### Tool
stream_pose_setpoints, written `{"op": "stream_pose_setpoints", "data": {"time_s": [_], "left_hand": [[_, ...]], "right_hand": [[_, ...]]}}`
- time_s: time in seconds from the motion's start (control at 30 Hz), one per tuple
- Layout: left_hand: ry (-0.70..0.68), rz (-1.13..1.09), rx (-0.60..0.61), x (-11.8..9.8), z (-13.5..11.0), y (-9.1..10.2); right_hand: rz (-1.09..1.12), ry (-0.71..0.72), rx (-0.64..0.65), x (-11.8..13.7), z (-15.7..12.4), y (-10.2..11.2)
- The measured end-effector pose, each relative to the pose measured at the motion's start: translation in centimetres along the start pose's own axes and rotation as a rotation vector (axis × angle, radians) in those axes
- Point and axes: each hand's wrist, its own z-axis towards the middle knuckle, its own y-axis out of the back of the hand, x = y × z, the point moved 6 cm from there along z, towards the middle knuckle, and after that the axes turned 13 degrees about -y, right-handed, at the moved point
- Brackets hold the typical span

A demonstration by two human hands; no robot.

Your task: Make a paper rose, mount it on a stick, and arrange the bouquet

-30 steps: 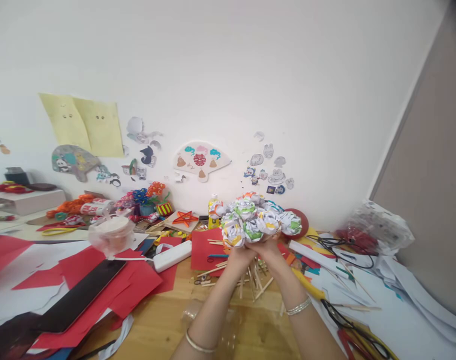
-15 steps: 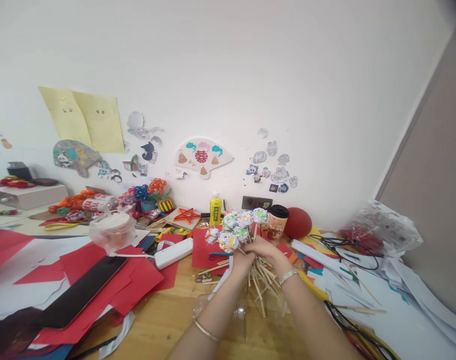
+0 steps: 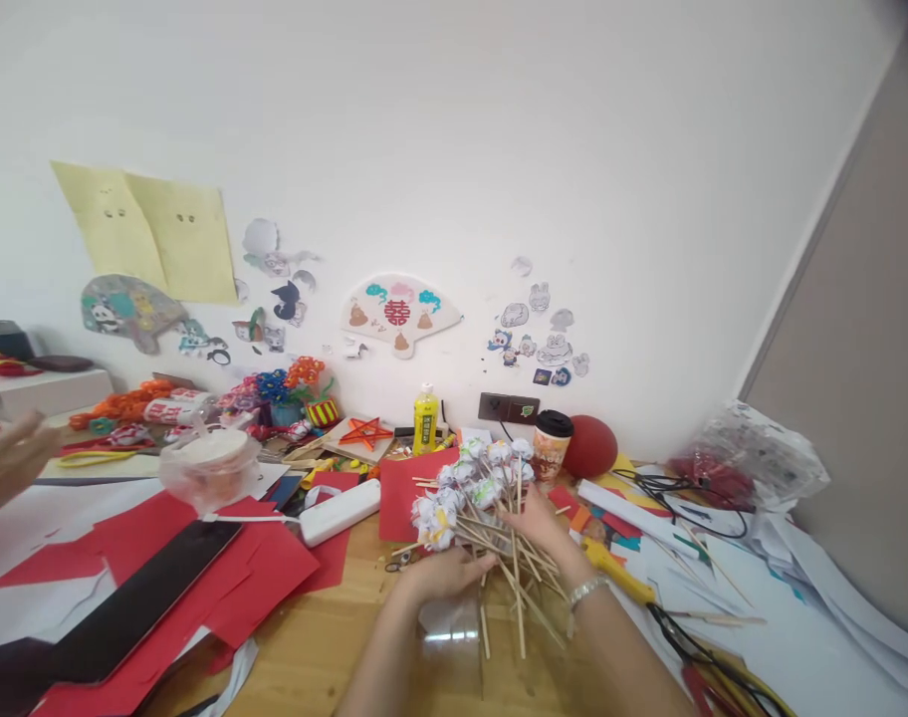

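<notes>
In the head view, a loose bunch of crumpled white paper flowers (image 3: 469,486) on thin wooden sticks (image 3: 520,597) leans across the table, the sticks crossing at many angles. The flower heads carry green and yellow patches. My right hand (image 3: 538,523) is closed around sticks at the right side of the bunch, just below the heads. My left hand (image 3: 440,576) lies low on the left, fingers stretched out under the sticks and touching them. A clear plastic piece (image 3: 450,642) sits on the wood below my left hand.
Red paper (image 3: 267,578) and a dark flat slab (image 3: 140,597) cover the left. A co-worker's hand (image 3: 10,463) reaches in there. Behind are a yellow bottle (image 3: 425,420), a lidded cup (image 3: 552,445) and a red balloon (image 3: 590,447). A yellow glue gun (image 3: 619,573) and cables lie right.
The bunch has loosened and fanned out, its heads tipping left. My left hand has moved down and left and opened its fingers. A co-worker's hand has appeared at the left edge.
</notes>
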Motion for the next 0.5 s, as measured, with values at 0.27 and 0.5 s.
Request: {"op": "stream_pose_setpoints", "data": {"time_s": [0.27,0.5], "left_hand": [[-0.099,-0.102,0.502,-1.2,-3.5,-1.5],[0.011,0.088,0.206,-3.4,-8.4,-2.7]], "right_hand": [[-0.455,0.397,-0.097,0.6,-8.7,-4.8],[-0.659,0.405,-0.215,-1.0,-8.5,-8.1]]}}
